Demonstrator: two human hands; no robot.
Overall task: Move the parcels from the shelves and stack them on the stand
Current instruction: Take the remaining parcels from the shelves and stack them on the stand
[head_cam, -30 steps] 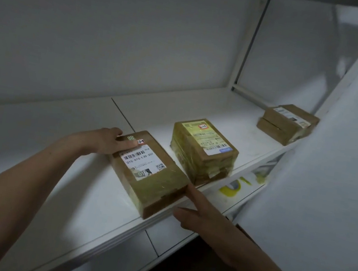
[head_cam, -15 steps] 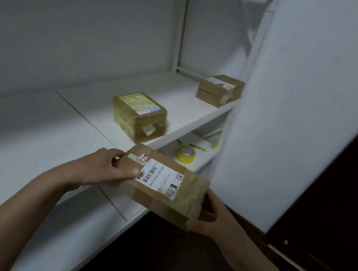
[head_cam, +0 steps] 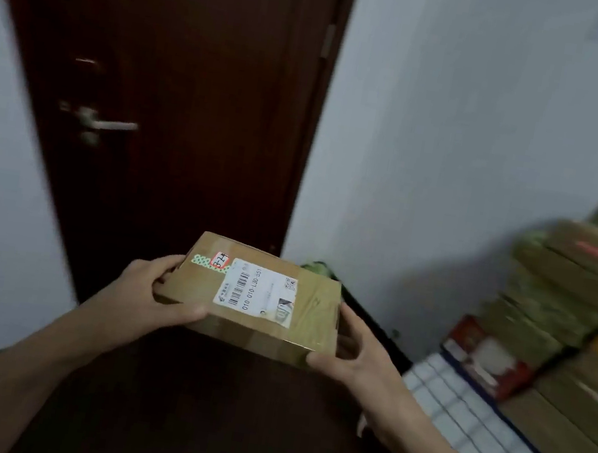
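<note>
Fingers [head_cam: 185, 312] of left hand [head_cam: 147, 293], right hand [head_cam: 360, 348] grasping parcel [head_cam: 310, 307] ends (label [head_cam: 258, 292] up)

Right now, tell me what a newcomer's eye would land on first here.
First the parcel, held mid-frame between the left hand and the right hand, its white barcode label facing up. Next the blurred stack of parcels at the right edge, against the wall. Behind, on the left, stands a dark door with a metal handle.
</note>
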